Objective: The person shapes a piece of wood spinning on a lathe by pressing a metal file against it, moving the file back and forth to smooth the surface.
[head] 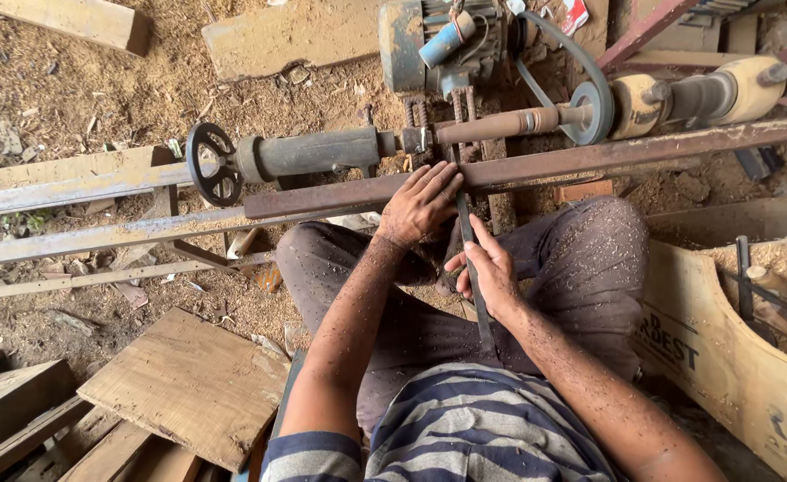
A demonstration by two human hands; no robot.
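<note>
I sit at a low wood lathe. A brown wooden spindle (499, 125) is mounted between the grey tailstock (308, 153) and the belt pulley (588, 112). My left hand (418, 203) rests on the rusty tool-rest bar (536, 165), fingers pressing the front of a long dark chisel (470, 259) onto it. My right hand (487, 270) grips the chisel's shaft lower down, over my lap. The chisel tip points up at the spindle; its contact point is hidden by my fingers.
A black handwheel (213, 163) ends the tailstock at left. A motor (438, 40) sits behind the lathe. Wooden planks (192, 384) lie at lower left, a wooden box (741, 357) with tools at right. Sawdust covers the ground.
</note>
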